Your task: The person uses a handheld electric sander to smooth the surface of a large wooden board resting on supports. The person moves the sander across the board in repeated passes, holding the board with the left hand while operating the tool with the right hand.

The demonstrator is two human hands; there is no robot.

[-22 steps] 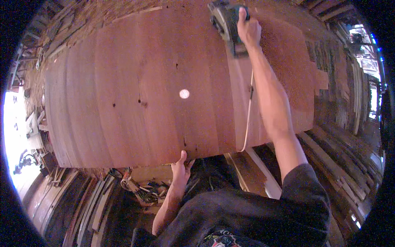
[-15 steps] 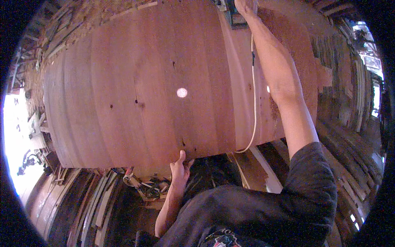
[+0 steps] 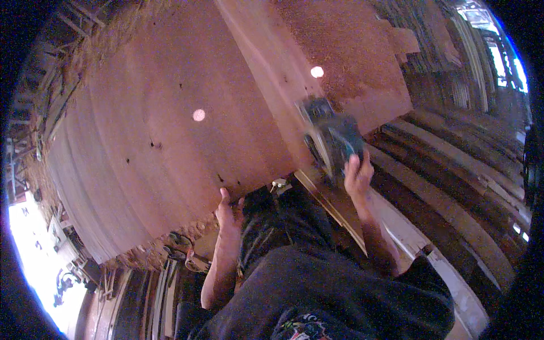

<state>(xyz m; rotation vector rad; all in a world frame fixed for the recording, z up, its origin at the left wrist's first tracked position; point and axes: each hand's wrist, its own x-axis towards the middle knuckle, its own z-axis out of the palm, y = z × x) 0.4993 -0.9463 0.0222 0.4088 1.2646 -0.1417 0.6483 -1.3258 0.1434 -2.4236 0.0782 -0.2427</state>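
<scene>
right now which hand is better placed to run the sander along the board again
Right. The right hand already grips the power sander at the wooden board's near edge; the left hand is braced on that edge.

A broad reddish-brown wooden tabletop [image 3: 170,130], made of planks laid side by side, spreads out above and beyond the left hand [image 3: 228,211], which presses against its near edge. A power sander [image 3: 331,144] sits on the wood at that edge, directly above the right hand [image 3: 357,173] that grips it. Up and away from the right hand, a layer of sawdust [image 3: 345,51] covers the far part of the tabletop.
</scene>
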